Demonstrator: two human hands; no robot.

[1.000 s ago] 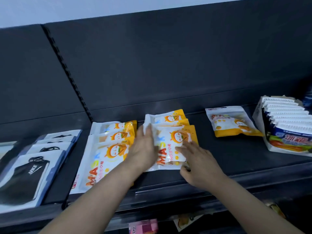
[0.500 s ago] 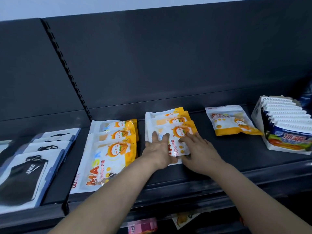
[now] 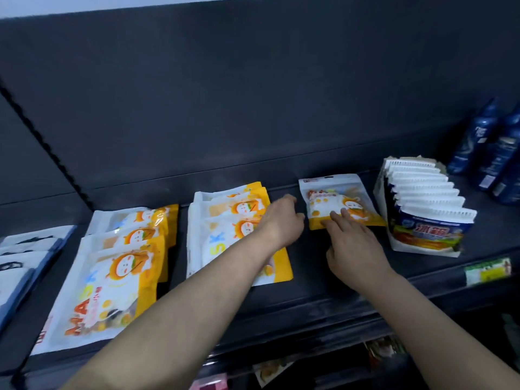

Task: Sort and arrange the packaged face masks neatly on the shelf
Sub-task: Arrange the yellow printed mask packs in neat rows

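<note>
Two overlapping rows of white-and-orange mask packs lie flat on the dark shelf [image 3: 323, 280]: a left row [image 3: 112, 271] and a middle row [image 3: 225, 220]. A single smaller orange mask pack [image 3: 334, 198] lies alone further right. My right hand [image 3: 351, 246] rests with straight fingers on that pack's near edge. My left hand [image 3: 281, 218] hovers over the right side of the middle row, fingers curled downward between the row and the single pack; I see nothing in it.
White packs holding black masks [image 3: 25, 254] lie at the far left. A white display box of blue-and-white packets [image 3: 427, 218] stands right of the single pack, with dark blue bottles [image 3: 486, 142] behind it. A price label [image 3: 486, 273] sits on the shelf lip.
Both hands left the front pack of the middle row and moved right. My right hand now touches the single orange pack, and the view has shifted right.
</note>
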